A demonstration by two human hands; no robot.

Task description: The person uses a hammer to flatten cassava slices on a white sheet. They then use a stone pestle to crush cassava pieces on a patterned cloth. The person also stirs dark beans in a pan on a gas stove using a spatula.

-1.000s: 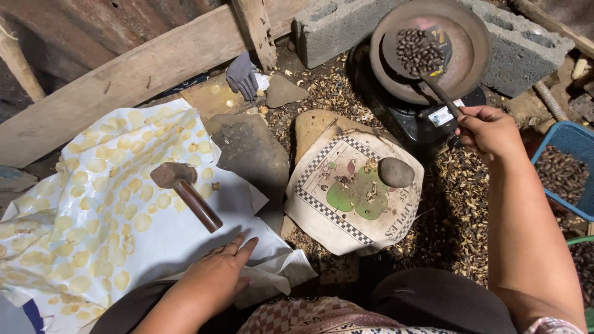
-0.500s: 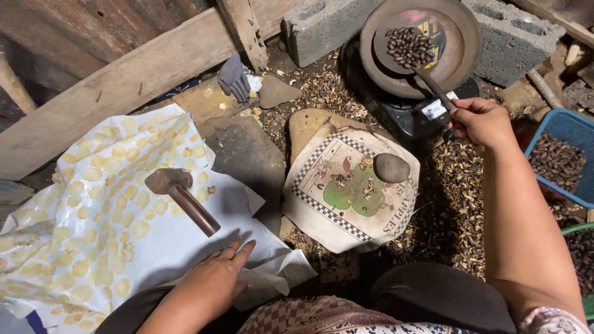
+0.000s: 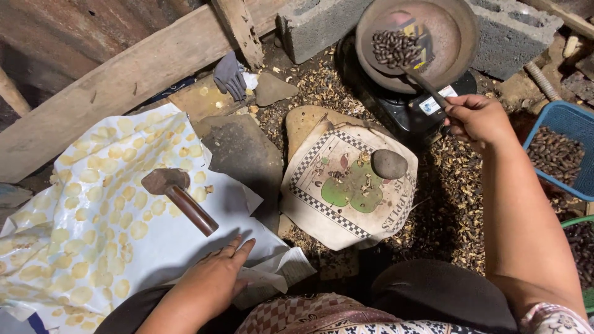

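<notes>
- The left hand [image 3: 213, 281] is lying flat and open, fingers spread, pressing on the near edge of the yellow-spotted sheet [image 3: 80, 229]; it is gripping nothing.
- A hammer [image 3: 179, 199] is lying further in on that sheet, handle angled toward the hand, within easy reach.
- A round stone [image 3: 388, 164] is sitting on the printed mat [image 3: 346, 185], weighing it down.
- The right hand [image 3: 476, 119], arm stretched forward, is closing around a spoon handle [image 3: 427, 83], its tip among dark seeds [image 3: 396, 48] in the pan [image 3: 458, 37] at the far side.
</notes>
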